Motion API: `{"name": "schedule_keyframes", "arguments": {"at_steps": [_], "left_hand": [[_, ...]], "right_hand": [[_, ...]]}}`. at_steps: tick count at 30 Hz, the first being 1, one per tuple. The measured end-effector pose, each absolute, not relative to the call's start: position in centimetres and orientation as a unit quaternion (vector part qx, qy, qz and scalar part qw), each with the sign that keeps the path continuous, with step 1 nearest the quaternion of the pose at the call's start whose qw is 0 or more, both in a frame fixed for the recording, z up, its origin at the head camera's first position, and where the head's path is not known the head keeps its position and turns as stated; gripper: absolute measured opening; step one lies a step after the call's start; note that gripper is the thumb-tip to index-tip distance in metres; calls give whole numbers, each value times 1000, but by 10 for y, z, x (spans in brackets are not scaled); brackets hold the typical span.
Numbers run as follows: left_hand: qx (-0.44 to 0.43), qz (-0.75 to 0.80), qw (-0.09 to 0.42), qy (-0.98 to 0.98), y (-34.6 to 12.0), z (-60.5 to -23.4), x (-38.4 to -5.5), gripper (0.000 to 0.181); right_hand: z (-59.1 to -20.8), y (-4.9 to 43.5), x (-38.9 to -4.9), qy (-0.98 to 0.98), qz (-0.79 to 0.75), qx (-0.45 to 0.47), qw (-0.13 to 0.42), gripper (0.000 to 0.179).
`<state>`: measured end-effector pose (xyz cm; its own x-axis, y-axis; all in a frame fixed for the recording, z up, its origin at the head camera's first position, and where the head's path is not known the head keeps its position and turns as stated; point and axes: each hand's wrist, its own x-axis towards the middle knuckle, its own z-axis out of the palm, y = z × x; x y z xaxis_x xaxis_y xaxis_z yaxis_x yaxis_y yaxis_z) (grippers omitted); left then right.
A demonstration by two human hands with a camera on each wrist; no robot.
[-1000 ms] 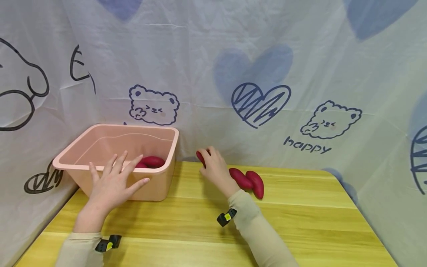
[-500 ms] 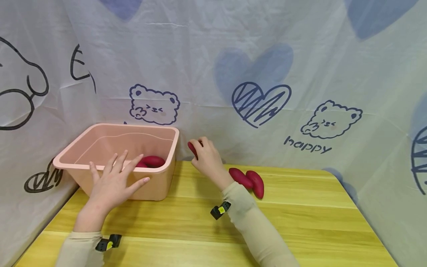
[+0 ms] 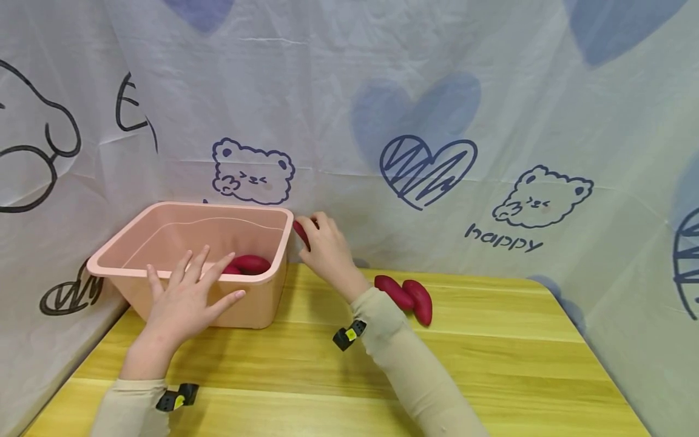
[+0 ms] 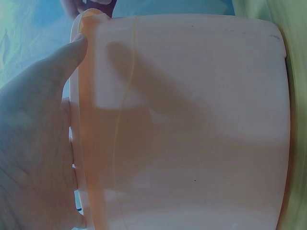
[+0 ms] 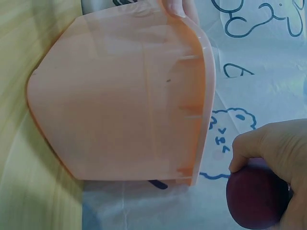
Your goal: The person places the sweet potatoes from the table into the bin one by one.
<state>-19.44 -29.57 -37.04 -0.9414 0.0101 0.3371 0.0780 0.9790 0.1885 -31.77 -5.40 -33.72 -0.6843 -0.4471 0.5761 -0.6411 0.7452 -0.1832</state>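
Note:
My right hand (image 3: 326, 250) grips a dark red sweet potato (image 3: 301, 234) just off the right rim of a pink plastic basin (image 3: 264, 303). In the right wrist view the sweet potato (image 5: 256, 197) shows between thumb and fingers, raised to about rim height. My left hand (image 3: 182, 303) rests with spread, straight fingers on the basin's near rim; the left wrist view shows the thumb (image 4: 72, 50) along that rim. Inside the basin lie red sweet potatoes (image 3: 251, 264), partly hidden by the near wall. Two more sweet potatoes (image 3: 419, 302) lie touching on the table, right of my right forearm.
The basin stands at the left back of a yellow wood-grain table (image 3: 491, 352). A pale cloth (image 3: 338, 121) printed with hearts and bears hangs close behind the table and along both sides. Each wrist wears a black band (image 3: 349, 335).
My right hand has moved left and up with the sweet potato, from above the table to beside the basin's right rim. The left hand and the basin have stayed in place.

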Motion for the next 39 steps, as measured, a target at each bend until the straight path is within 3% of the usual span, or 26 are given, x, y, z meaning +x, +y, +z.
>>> {"name": "schedule_keyframes", "arguments": {"at_steps": [22, 39], "left_hand": [[-24, -94, 169, -981, -294, -369, -194, 76], [-19, -96, 167, -981, -296, -370, -195, 76]], "right_hand": [[-310, -101, -313, -892, 231, 312, 230, 51], [-314, -137, -331, -870, 315, 322, 200, 53]]}}
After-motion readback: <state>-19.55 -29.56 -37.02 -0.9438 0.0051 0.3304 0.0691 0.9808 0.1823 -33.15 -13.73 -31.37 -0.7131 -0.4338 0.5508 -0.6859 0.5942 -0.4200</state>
